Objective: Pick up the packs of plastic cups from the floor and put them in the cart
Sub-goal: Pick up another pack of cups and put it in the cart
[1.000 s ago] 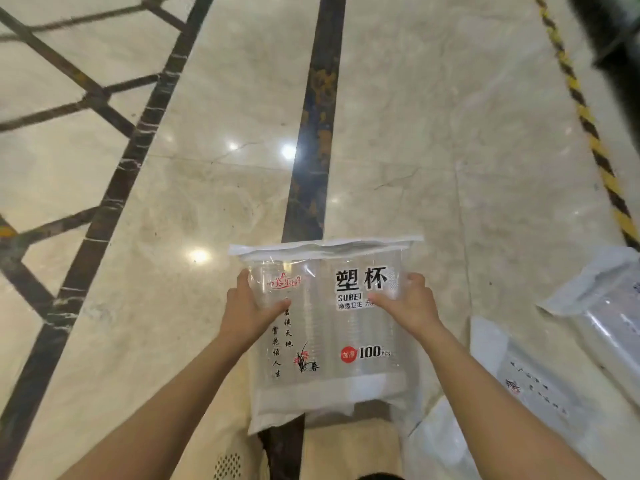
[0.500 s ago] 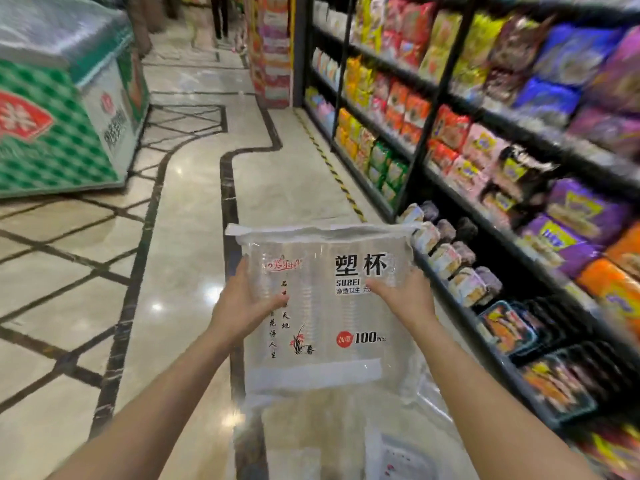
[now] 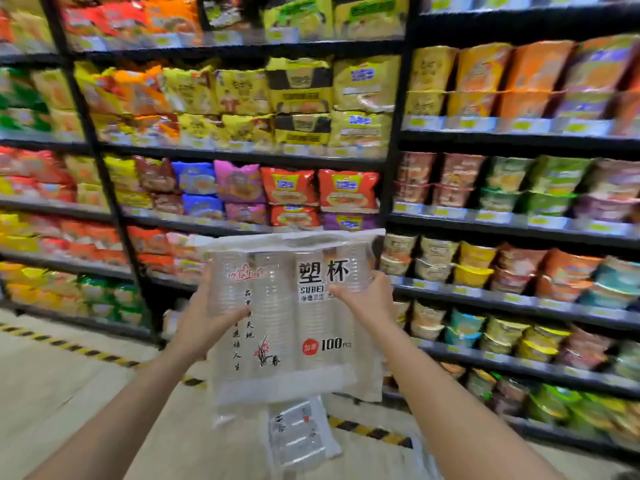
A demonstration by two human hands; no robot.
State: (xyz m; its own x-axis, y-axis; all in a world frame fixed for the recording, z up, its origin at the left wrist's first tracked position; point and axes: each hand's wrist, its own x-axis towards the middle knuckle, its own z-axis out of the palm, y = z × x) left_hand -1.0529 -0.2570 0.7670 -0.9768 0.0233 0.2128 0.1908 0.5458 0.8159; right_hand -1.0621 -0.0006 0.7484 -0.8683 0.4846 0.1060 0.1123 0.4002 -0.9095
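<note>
Left hand (image 3: 202, 322) and right hand (image 3: 369, 299) clamp cup pack (image 3: 287, 323) upright before snack shelves (image 3: 242, 157); another pack (image 3: 299, 434), apparently floor-bound, lies below.

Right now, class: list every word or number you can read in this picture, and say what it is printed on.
"塑杯" on the held pack of cups.
"SUBEI" below that, same pack.
"100 pcs" beside a red dot, same pack.
Vertical black script and red logo on the pack: too small to read.
Pack on the floor: print blurred.
Shelf goods and price tags: blurred.
</note>
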